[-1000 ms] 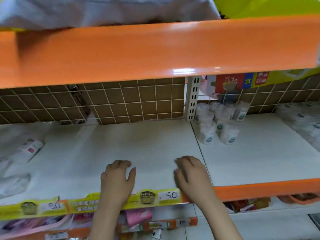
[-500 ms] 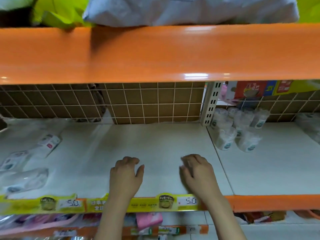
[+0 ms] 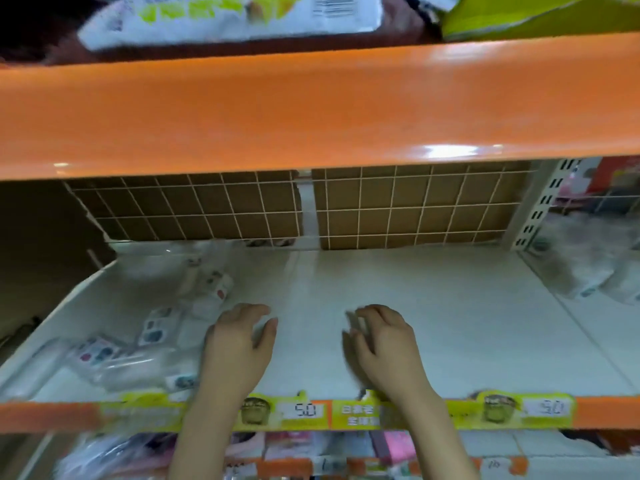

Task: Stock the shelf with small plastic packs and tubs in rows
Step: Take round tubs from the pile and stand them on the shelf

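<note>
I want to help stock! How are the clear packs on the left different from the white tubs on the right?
The clear packs lie flat and scattered, near the left hand; the white tubs look clustered at the far right edge. The packs are see-through with small coloured labels; the tubs are blurry and whitish. Both sit on the same white shelf.

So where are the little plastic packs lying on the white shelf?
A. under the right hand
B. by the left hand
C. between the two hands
B: the clear packs lie jumbled on the shelf just left of the left hand; the stretch between it and the right hand is bare.
</note>
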Demonstrator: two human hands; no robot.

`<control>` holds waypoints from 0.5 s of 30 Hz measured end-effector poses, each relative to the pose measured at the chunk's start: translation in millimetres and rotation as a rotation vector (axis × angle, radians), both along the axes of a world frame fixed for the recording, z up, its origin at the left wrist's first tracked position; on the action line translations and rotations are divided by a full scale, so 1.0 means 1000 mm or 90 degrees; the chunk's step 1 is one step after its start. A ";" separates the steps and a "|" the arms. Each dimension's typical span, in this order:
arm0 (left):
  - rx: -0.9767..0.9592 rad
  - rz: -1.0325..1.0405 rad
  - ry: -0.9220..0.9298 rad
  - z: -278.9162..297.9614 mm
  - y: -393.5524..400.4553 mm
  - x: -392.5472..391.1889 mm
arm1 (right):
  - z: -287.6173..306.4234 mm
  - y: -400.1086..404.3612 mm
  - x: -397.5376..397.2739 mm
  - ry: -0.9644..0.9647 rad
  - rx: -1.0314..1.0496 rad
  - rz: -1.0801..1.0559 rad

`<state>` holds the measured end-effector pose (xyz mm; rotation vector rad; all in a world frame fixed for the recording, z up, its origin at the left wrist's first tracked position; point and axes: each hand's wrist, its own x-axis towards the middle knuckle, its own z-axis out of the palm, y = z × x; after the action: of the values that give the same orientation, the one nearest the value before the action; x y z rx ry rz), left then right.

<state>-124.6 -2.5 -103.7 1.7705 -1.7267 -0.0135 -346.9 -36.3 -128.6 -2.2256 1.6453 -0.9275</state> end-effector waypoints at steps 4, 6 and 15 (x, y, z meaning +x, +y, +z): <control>0.009 -0.010 0.014 0.000 0.008 0.048 | 0.002 0.015 0.046 0.019 0.011 0.012; 0.018 -0.009 0.019 0.002 0.011 0.055 | 0.003 0.020 0.055 0.027 0.024 0.016; 0.095 -0.016 -0.017 0.004 0.014 0.050 | 0.009 0.021 0.048 0.068 0.040 -0.027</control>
<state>-74.4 11.5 -99.8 1.8621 -1.8079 -0.1329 -298.6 -15.7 -119.5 -2.2432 1.7479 -0.7682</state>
